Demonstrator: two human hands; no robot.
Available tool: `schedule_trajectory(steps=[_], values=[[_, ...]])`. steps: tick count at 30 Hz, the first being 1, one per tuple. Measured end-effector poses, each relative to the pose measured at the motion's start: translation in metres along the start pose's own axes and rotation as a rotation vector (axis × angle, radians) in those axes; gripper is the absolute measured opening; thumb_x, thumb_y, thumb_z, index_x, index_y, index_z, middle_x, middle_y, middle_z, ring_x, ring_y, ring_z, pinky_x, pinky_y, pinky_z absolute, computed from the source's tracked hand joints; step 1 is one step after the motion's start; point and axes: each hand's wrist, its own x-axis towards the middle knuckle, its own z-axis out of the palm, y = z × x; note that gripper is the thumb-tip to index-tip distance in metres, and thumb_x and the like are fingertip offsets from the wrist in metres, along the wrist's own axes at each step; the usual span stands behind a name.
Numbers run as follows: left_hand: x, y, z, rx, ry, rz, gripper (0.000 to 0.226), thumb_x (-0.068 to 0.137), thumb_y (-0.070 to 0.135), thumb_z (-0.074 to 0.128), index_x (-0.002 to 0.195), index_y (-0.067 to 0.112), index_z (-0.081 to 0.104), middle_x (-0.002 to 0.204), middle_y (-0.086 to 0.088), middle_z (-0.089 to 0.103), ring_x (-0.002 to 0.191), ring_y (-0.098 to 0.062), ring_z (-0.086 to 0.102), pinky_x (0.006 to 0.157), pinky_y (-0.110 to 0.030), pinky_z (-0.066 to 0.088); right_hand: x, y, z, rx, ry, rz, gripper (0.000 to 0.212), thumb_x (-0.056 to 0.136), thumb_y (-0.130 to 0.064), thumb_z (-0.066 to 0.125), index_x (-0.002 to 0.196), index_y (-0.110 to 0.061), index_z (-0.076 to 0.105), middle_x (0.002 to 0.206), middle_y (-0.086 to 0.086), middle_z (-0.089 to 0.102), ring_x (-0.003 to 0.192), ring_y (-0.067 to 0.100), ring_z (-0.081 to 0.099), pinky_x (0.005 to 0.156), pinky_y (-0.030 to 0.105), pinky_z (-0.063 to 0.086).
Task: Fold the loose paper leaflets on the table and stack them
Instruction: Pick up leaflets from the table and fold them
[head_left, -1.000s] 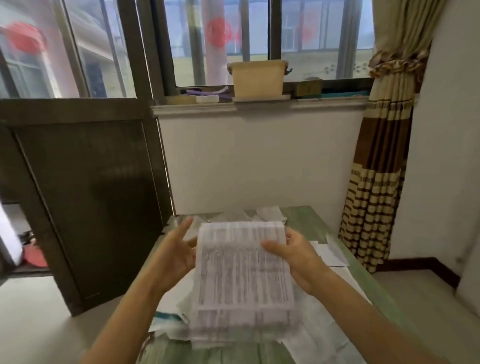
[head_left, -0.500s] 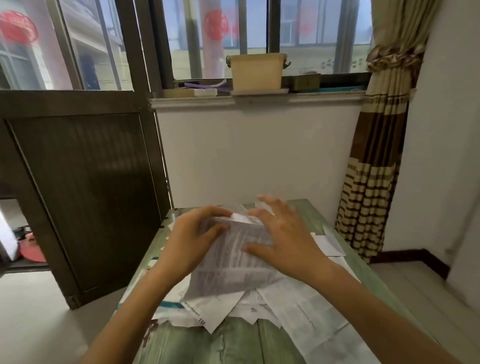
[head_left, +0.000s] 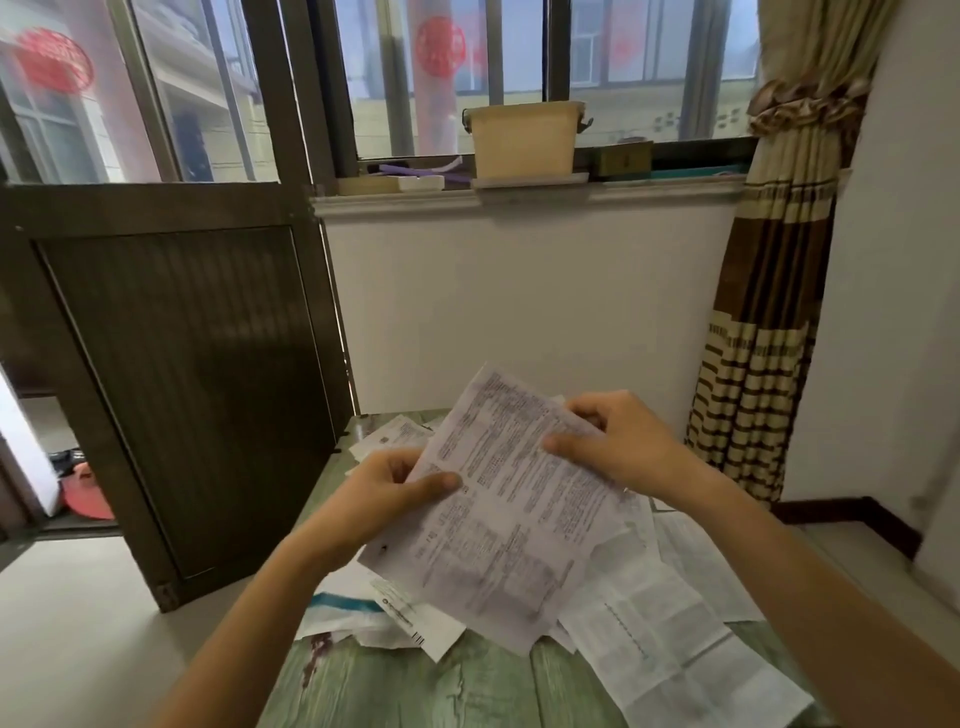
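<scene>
A printed white leaflet (head_left: 506, 512) is held tilted above the table, its far corner raised toward the wall. My left hand (head_left: 392, 496) pinches its left edge with thumb on top. My right hand (head_left: 618, 444) grips its upper right edge, fingers curled over the paper. Under it, several loose leaflets (head_left: 654, 623) lie scattered and overlapping on the green wooden table (head_left: 415, 686), some creased, one with a teal stripe (head_left: 343, 605) at the left.
The narrow table runs up to a white wall (head_left: 519, 312) under a window sill holding a beige box (head_left: 524, 137). A dark door panel (head_left: 182, 389) stands at the left and a striped curtain (head_left: 763, 364) hangs at the right. Bare wood shows at the table's near edge.
The leaflet was pressed down onto the pile half a second ago; now both hands have lifted it and turned it slantwise, gripping its edges.
</scene>
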Motion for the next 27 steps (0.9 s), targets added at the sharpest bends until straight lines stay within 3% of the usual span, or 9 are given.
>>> schedule_trajectory(steps=[3, 5, 9, 12, 15, 19, 23, 25, 27], values=[[0.002, -0.007, 0.004, -0.075, 0.068, -0.06, 0.016, 0.088, 0.018, 0.059, 0.099, 0.007, 0.064, 0.086, -0.004, 0.074, 0.078, -0.022, 0.072, 0.063, -0.029, 0.058, 0.0, 0.013, 0.001, 0.136, 0.203, 0.111, 0.028, 0.081, -0.022, 0.073, 0.106, -0.014, 0.063, 0.095, 0.004, 0.068, 0.083, 0.014, 0.066, 0.069, 0.02, 0.055], [0.004, -0.011, 0.006, -0.215, 0.112, -0.121, 0.017, 0.09, 0.018, 0.056, 0.099, 0.006, 0.062, 0.084, -0.006, 0.074, 0.076, -0.022, 0.072, 0.06, -0.028, 0.058, -0.004, 0.028, 0.004, 0.341, 0.275, 0.238, 0.045, 0.079, -0.023, 0.074, 0.118, -0.012, 0.055, 0.105, 0.004, 0.065, 0.096, 0.018, 0.064, 0.079, 0.027, 0.054], [0.004, -0.015, 0.017, -0.366, 0.127, -0.175, 0.021, 0.093, 0.02, 0.053, 0.106, 0.005, 0.06, 0.089, -0.009, 0.074, 0.081, -0.025, 0.072, 0.064, -0.031, 0.057, -0.022, 0.047, 0.026, 0.724, -0.041, 0.421, 0.053, 0.075, -0.026, 0.07, 0.123, -0.01, 0.054, 0.112, 0.009, 0.069, 0.098, 0.026, 0.068, 0.082, 0.039, 0.057], [0.005, -0.015, 0.03, -0.397, 0.126, -0.159, 0.019, 0.095, 0.018, 0.05, 0.109, 0.009, 0.059, 0.092, -0.008, 0.074, 0.083, -0.025, 0.071, 0.066, -0.032, 0.057, -0.029, 0.055, 0.04, 0.831, -0.057, 0.413, 0.038, 0.084, -0.016, 0.062, 0.122, -0.01, 0.059, 0.112, 0.009, 0.07, 0.101, 0.028, 0.067, 0.086, 0.044, 0.055], [0.006, -0.016, 0.035, -0.444, 0.131, -0.156, 0.018, 0.096, 0.017, 0.049, 0.11, 0.012, 0.058, 0.093, -0.008, 0.074, 0.084, -0.026, 0.071, 0.066, -0.034, 0.058, -0.031, 0.058, 0.037, 0.898, -0.046, 0.421, 0.034, 0.091, -0.011, 0.055, 0.125, -0.01, 0.057, 0.115, 0.012, 0.068, 0.103, 0.031, 0.066, 0.085, 0.043, 0.056], [0.006, -0.017, 0.038, -0.497, 0.119, -0.154, 0.017, 0.098, 0.014, 0.046, 0.11, 0.01, 0.055, 0.092, -0.011, 0.073, 0.081, -0.026, 0.071, 0.06, -0.033, 0.057, -0.038, 0.059, 0.032, 0.97, -0.155, 0.444, 0.037, 0.086, -0.015, 0.057, 0.123, -0.011, 0.058, 0.119, 0.016, 0.066, 0.109, 0.034, 0.063, 0.095, 0.048, 0.049], [0.008, -0.017, 0.043, -0.5, 0.106, -0.155, 0.014, 0.098, 0.014, 0.046, 0.106, 0.012, 0.057, 0.089, -0.009, 0.074, 0.078, -0.024, 0.071, 0.06, -0.032, 0.057, -0.039, 0.062, 0.03, 0.901, -0.113, 0.442, 0.031, 0.091, -0.009, 0.052, 0.121, -0.007, 0.06, 0.117, 0.017, 0.066, 0.109, 0.036, 0.062, 0.099, 0.052, 0.045], [0.007, -0.018, 0.044, -0.424, 0.106, -0.156, 0.015, 0.097, 0.019, 0.046, 0.098, 0.015, 0.06, 0.077, -0.004, 0.072, 0.067, -0.017, 0.069, 0.054, -0.027, 0.054, -0.039, 0.06, 0.028, 0.795, -0.063, 0.413, 0.024, 0.092, -0.005, 0.05, 0.108, -0.007, 0.068, 0.11, 0.015, 0.069, 0.101, 0.032, 0.066, 0.09, 0.045, 0.052], [0.006, -0.018, 0.044, -0.417, 0.079, -0.185, 0.024, 0.097, 0.031, 0.043, 0.095, 0.019, 0.064, 0.073, 0.0, 0.072, 0.066, -0.014, 0.069, 0.055, -0.026, 0.052, -0.041, 0.059, 0.026, 0.722, -0.018, 0.403, 0.025, 0.091, -0.003, 0.05, 0.089, -0.011, 0.074, 0.098, 0.01, 0.073, 0.085, 0.023, 0.07, 0.07, 0.034, 0.057]])
